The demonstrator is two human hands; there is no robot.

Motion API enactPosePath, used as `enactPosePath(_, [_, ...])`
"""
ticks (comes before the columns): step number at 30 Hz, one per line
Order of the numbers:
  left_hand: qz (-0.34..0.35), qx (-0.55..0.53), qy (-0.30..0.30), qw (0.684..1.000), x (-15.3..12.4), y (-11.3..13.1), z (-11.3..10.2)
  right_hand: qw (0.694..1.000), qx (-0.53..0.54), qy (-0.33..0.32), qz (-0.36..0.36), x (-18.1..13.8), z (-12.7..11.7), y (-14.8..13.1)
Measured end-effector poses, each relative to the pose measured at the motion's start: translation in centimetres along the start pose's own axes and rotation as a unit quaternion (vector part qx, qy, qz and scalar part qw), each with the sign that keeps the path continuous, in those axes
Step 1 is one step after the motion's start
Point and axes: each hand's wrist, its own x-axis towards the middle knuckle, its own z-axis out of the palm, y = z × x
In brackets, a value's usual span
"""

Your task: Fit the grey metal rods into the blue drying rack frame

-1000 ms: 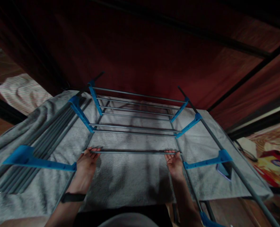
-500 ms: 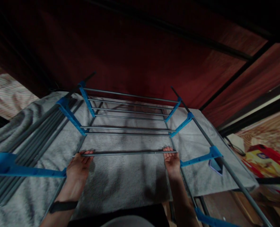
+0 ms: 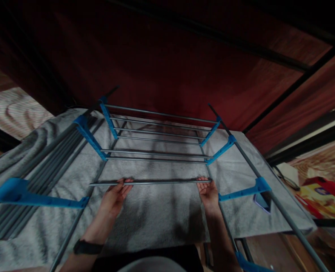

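In the head view, the left hand (image 3: 115,198) pinches a loose rod (image 3: 162,183) toward its left end, fingers half curled; the right hand (image 3: 208,194), palm up, loosely cups the right end, a wide hold that probably keeps it level over the grey cloth (image 3: 156,219), just beyond the near blue brackets (image 3: 243,192). Spare rods (image 3: 51,170) lie bunched left, likely out of the way. The right-hand packet's (image 3: 326,198) lettering is too blurred to read

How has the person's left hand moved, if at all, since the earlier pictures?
Yes: the left hand has moved rightward, inward along the grey rod; its gap from the near-left blue bracket is wider.
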Motion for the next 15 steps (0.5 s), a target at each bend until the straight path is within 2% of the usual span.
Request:
enactPosePath(4, [-0.012, -0.009, -0.046, 0.999, -0.7, -2.2, 0.7, 1.000, -0.022, -0.002, 0.003, 0.3, -0.7, -0.1])
enactPosePath(6, [-0.011, -0.003, -0.081, 0.997, -1.0, -3.5, 1.0, 0.998, -0.054, -0.021, -0.004, 0.6, -1.3, 0.1])
enactPosePath(10, [0.006, 0.005, -0.100, 0.995, -1.6, -5.7, 1.6, 0.988, -0.134, -0.082, -0.011, 0.8, -2.2, 1.0])
enactPosePath(13, [0.028, 0.053, -0.106, 0.993, -1.7, -6.8, 1.8, 0.980, -0.168, -0.110, -0.004, 0.8, -2.6, 1.5])
enactPosePath(15, [0.061, 0.145, -0.132, 0.979, -1.8, -7.3, 1.7, 0.978, -0.179, -0.106, -0.009, 0.7, -2.8, 1.7])
